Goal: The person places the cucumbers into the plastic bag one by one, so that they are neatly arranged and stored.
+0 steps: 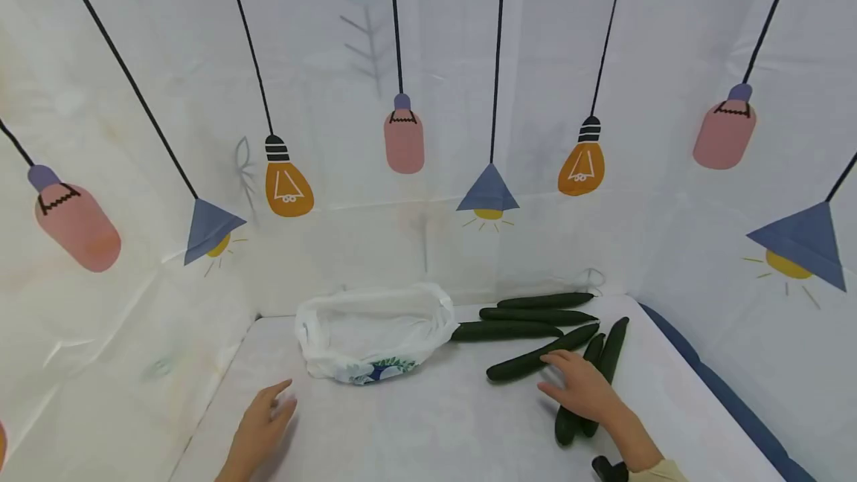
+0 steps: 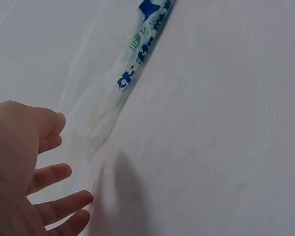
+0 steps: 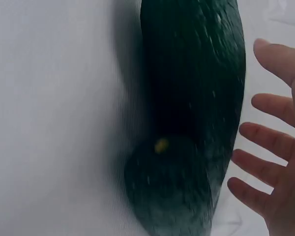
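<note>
A white plastic bag (image 1: 335,364) with blue and green print stands at the table's back left, its mouth spread wide. My left hand (image 1: 262,422) hovers in front of the bag's left side, fingers loosely bent and holding nothing; the printed bag wall (image 2: 113,93) also shows in the left wrist view. Over the right-hand group of dark green cucumbers, my right hand (image 1: 581,387) has its fingers apart and grips nothing. A slanted cucumber (image 1: 518,366) lies by its fingertips. Two cucumbers (image 1: 612,348) lie partly hidden beneath that hand. In the right wrist view, spread fingers (image 3: 265,140) appear beside a large cucumber (image 3: 201,64).
Three more cucumbers (image 1: 538,315) lie at the back, one with its left end against the bag. A white cloth (image 1: 415,430) covers the table. White curtains (image 1: 435,244) printed with lamps hang around it. Dark blue fabric (image 1: 716,393) runs along the right edge.
</note>
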